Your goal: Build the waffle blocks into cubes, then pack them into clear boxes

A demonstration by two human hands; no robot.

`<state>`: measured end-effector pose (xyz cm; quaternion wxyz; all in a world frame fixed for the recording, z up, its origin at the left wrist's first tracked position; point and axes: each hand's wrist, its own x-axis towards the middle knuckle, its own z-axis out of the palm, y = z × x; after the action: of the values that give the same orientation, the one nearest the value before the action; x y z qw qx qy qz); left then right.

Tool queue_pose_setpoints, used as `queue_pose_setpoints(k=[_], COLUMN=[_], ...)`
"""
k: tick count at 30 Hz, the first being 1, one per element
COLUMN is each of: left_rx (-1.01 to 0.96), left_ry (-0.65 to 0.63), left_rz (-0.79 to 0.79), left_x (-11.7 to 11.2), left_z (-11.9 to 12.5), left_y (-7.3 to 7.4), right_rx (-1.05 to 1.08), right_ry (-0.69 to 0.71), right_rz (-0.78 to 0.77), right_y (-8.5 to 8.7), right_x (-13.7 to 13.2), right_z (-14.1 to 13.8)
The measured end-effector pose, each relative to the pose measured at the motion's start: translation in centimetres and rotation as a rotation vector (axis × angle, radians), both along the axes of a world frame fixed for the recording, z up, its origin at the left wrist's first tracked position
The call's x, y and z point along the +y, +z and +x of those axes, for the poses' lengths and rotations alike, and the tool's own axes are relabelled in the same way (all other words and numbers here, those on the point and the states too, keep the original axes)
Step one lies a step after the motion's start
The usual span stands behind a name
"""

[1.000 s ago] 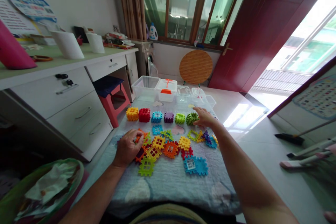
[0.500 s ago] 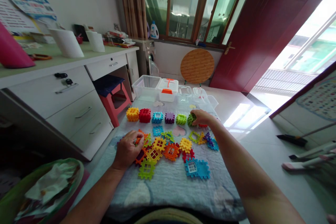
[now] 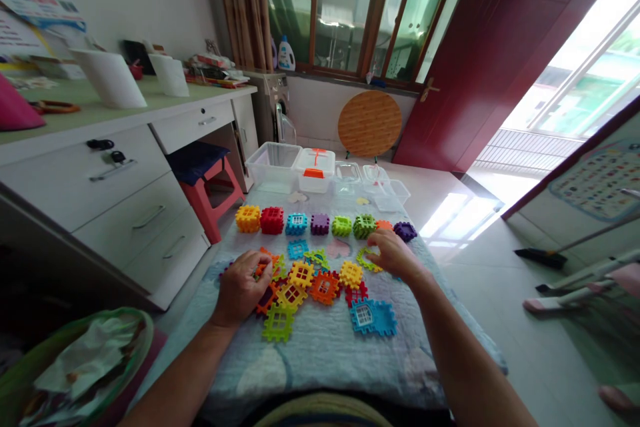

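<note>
Head view: the left hand (image 3: 240, 287) is laid on the near-left edge of the heap of flat tiles (image 3: 325, 285), with its fingers curled over an orange tile (image 3: 261, 265). A real grip can't be made out, tbh. The right hand (image 3: 395, 253) is bent down onto a green frame tile (image 3: 367, 259), grip likewise unclear. The cubes (image 3: 297, 223) are lined up in a row behind, kept apart from the loose stuff. Some clear boxes (image 3: 274, 163) are parked past the blanket (image 3: 320, 353). Neither hand is blocked by anything.
</note>
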<state>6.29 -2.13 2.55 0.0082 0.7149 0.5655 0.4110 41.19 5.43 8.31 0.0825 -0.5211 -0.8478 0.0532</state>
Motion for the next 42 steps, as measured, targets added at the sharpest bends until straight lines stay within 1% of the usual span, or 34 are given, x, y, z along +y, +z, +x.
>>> queue_pose_setpoints(k=[3, 5, 8, 11, 15, 17, 19, 22, 23, 28, 31, 34, 36, 39, 42], left_rx=[-0.004, -0.005, -0.003, -0.001, -0.003, -0.005, -0.006, -0.001, 0.001, 0.002, 0.002, 0.005, 0.005, 0.008, 0.001], left_ry=[-0.003, 0.0, 0.007, 0.01, 0.006, 0.003, 0.004, 0.004, 0.005, 0.004, -0.004, -0.005, -0.008, -0.007, -0.006], left_rz=[0.002, 0.0, 0.008, 0.013, 0.001, -0.006, -0.01, -0.006, -0.004, 0.004, 0.006, 0.004, 0.005, 0.003, 0.004], left_x=[0.0, 0.0, 0.0, 0.1, 0.1, 0.1, 0.1, 0.1, 0.1, 0.1, 0.1, 0.0, 0.0, 0.1, 0.0], left_z=[0.0, 0.0, -0.1, -0.1, 0.0, 0.0, 0.0, 0.0, -0.1, -0.1, -0.1, -0.1, -0.1, -0.1, 0.0], left_y=[0.1, 0.1, 0.0, -0.2, -0.1, 0.0, 0.0, 0.0, -0.1, -0.4, -0.3, -0.3, -0.3, -0.2, -0.1], right_rx=[-0.097, -0.12, -0.103, 0.012, 0.208, 0.228, 0.178, 0.074, 0.044, -0.088, -0.108, -0.092, -0.062, -0.003, 0.024], right_ry=[-0.03, -0.055, -0.055, -0.068, -0.107, -0.125, -0.154, -0.2, -0.208, -0.229, -0.233, -0.219, -0.204, -0.154, -0.088], right_rz=[-0.058, -0.065, -0.035, -0.011, -0.068, -0.102, -0.086, 0.009, 0.02, -0.079, -0.094, -0.082, -0.057, 0.02, 0.099], right_y=[-1.7, -2.2, -2.1, -1.6, -1.3, -1.5, -1.9, -2.7, -2.8, -3.0, -2.9, -2.5, -1.8, 0.0, 2.2], right_x=[-1.2, -1.5, -1.7, -1.7, -1.4, -1.2, -1.0, -1.1, -1.2, -1.3, -1.2, -1.5, -1.8, -1.7, -0.2], right_z=[-0.5, -0.8, -1.1, -1.1, -0.8, -0.6, -0.5, -0.4, -0.4, -1.0, -1.3, -1.1, -0.7, -0.6, -1.7])
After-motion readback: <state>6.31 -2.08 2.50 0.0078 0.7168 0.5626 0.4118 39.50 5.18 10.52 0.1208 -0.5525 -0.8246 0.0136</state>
